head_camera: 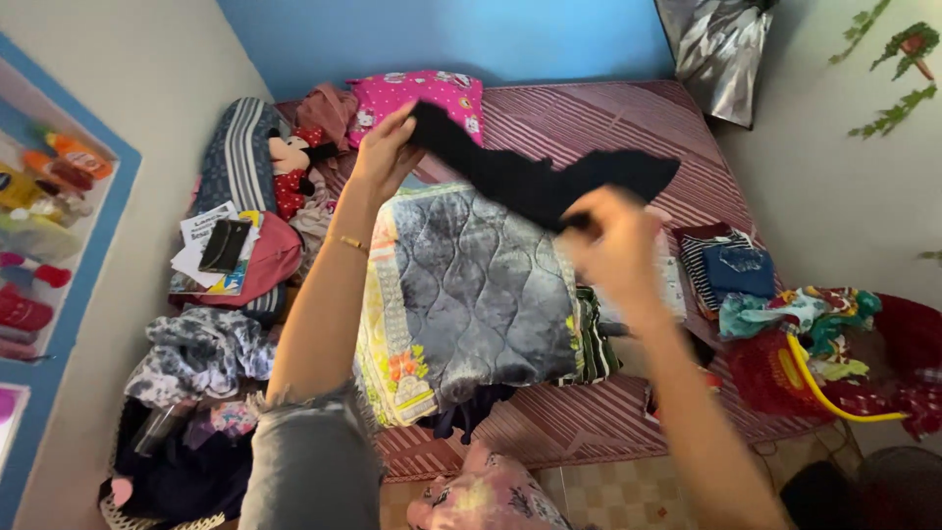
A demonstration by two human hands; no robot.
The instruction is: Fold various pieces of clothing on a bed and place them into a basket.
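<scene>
I hold a black garment stretched out in the air above the bed. My left hand pinches its upper left end near the pink pillow. Lower and to the right, my right hand, blurred, grips the garment's middle. Below the garment a folded grey quilted blanket with a floral border lies on the maroon striped mattress.
A mouse plush toy, papers and a dark wallet lie at the left. Clothes are heaped at lower left. Folded clothes and a red basket with a yellow handle sit at the right. A shelf with bottles is on the left wall.
</scene>
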